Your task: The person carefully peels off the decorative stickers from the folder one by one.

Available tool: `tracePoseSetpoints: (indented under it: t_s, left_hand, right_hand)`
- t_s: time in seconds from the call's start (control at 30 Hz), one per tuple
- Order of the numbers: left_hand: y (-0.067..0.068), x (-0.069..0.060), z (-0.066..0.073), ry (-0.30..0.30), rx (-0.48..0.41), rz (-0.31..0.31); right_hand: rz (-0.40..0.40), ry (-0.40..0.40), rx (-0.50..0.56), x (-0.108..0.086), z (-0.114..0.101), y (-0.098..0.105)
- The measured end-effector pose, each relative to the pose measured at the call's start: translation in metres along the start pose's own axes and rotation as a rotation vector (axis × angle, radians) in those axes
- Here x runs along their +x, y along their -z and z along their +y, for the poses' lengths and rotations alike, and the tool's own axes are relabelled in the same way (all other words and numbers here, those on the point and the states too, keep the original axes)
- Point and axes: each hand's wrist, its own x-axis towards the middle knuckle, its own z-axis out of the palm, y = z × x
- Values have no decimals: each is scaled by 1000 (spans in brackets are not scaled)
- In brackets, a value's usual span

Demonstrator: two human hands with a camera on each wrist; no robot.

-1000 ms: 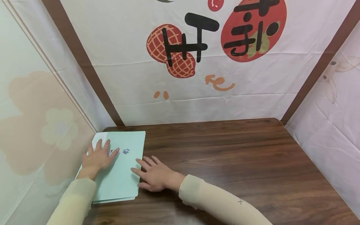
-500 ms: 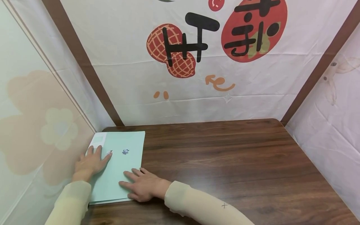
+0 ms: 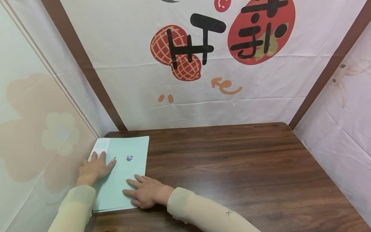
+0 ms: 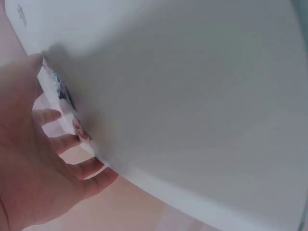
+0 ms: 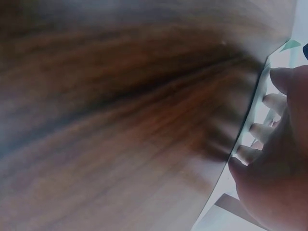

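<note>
On the far left, a pale wall cloth (image 3: 17, 129) shows a big faded flower. Next, a cream left sleeve (image 3: 72, 206) comes up from the bottom left. Its left hand (image 3: 94, 168) lies on the left side of a pale green folder (image 3: 116, 183). The thumb points out to the right, away from the other fingers. The hand is spread and not pinching.

The folder lies flat in the lower left of the frame. At its top left corner is a white label (image 3: 99, 145), but any words there are too small to read. Two little pictures sit on the cover; the one on the right (image 3: 129, 158) is purple and grey.

The right hand (image 3: 146, 192) is spread too, its fingers pointing left over the folder's lower right edge. Its right sleeve (image 3: 208, 211) has a small black cross mark (image 3: 229, 212).

Up high, on the white back cloth (image 3: 130, 106), a red peanut (image 3: 160, 42) has thick black writing strokes (image 3: 189, 49) over it. More black strokes cover a red round shape (image 3: 240, 61) at the upper right. I cannot read them. The brown wood table (image 3: 232, 167) fills the lower right.
</note>
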Motion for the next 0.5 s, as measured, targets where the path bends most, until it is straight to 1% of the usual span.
tracePoseSetpoints:
  t_s: [0.2,0.33,0.5]
  left_hand:
    - [3,0,0,12,-1,-42]
    - [5,1,1,11,1,-68]
    - [8,2,5,8,29,-95]
  right_hand:
    - [-25,-5,-11,0,0,4]
    - [-26,-17,-27,1,-1,0]
    - [-32,-33,-37,2,0,-3]
